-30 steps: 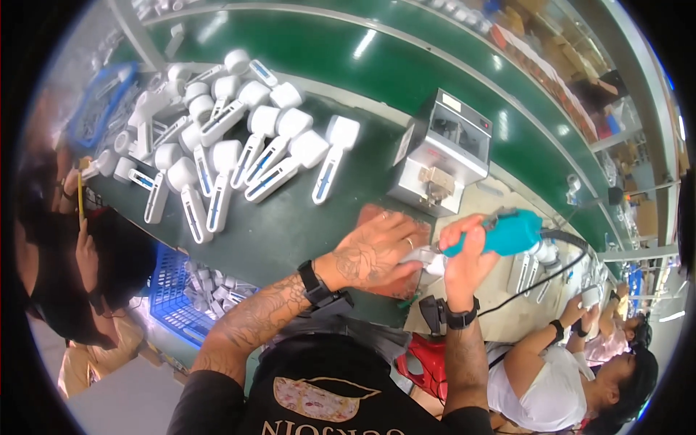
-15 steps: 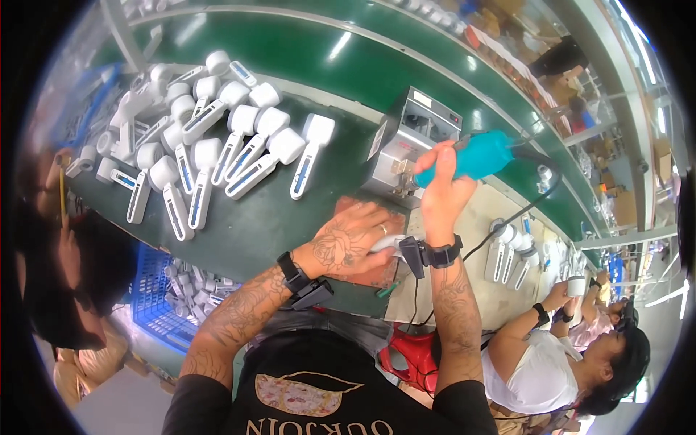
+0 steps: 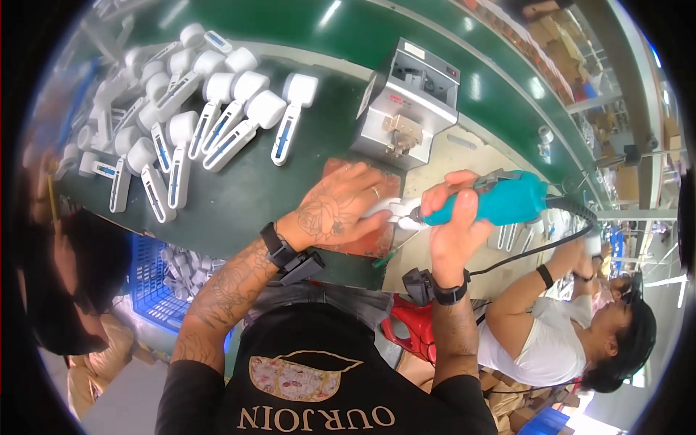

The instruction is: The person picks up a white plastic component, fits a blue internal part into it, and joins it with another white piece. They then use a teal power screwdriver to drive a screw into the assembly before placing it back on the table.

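Observation:
My right hand (image 3: 460, 228) is wrapped round a teal electric screwdriver (image 3: 511, 199), held nearly level with its tip pointing left. That tip meets the open end of a white plastic part (image 3: 403, 209), whose other end is hidden under my fingers. My left hand (image 3: 337, 203) grips this part against a reddish-brown mat (image 3: 371, 243), palm down. A small green-handled screwdriver (image 3: 384, 259) lies by the mat's near right corner.
A grey metal machine (image 3: 409, 105) stands beyond my hands. Several white, round-headed handled pieces (image 3: 239, 130) crowd the bench at left. A blue crate (image 3: 148, 283) holds small parts below. The screwdriver's black cable (image 3: 533, 252) loops at right, near a co-worker (image 3: 558, 326).
My right hand has brought the electric screwdriver down and nearer, from beside the machine to the white part. My left hand stays on that part.

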`<state>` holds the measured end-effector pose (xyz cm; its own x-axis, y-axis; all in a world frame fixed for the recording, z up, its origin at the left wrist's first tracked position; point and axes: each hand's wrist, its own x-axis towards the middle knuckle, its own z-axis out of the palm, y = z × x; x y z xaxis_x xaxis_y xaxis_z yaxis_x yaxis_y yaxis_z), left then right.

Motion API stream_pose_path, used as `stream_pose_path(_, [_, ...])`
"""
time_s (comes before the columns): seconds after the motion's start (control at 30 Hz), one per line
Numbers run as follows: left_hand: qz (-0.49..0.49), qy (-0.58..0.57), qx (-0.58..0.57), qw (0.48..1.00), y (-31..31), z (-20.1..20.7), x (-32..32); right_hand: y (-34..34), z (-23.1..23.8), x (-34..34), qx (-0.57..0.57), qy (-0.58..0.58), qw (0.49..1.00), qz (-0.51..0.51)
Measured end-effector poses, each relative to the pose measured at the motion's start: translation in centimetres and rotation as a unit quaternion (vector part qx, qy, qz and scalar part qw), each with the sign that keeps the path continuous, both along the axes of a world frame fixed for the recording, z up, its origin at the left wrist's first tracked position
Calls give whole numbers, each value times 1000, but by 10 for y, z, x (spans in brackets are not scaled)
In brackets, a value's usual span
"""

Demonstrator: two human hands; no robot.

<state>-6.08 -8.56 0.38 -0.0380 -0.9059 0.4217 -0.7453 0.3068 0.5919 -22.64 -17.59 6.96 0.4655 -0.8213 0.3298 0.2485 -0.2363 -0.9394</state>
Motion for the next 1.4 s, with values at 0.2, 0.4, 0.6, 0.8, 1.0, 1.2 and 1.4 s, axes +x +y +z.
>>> stream_pose_path(0.2, [3, 17, -1, 1000, 2, -3, -5, 9, -8, -7, -3, -15, 1000, 2])
stream_pose_path(0.4, [1, 7, 0, 1000, 2, -3, -3, 9, -21, -4, 1, 1, 1000, 8])
stream_pose_path(0.6, [-1, -44, -5, 999, 3, 11, 0, 10, -18, 4, -9, -47, 998, 30])
stream_pose_path(0.8, [4, -31, -8, 999, 2, 11, -4, 12, -37, -5, 23, -55, 997, 44])
stream_pose_path(1.0, [-19, -48, -18, 999, 7, 3, -7, 19, -29, -11, 54, -13, 998, 2])
stream_pose_path(1.2, [-65, -98, -60, 991, 23, 28, -11, 45, -2, -40, 34, -132, 990, -40])
stream_pose_path(1.4, [-67, -26, -88, 994, 32, 8, -14, 76, -24, -70, 125, -25, 991, -41])
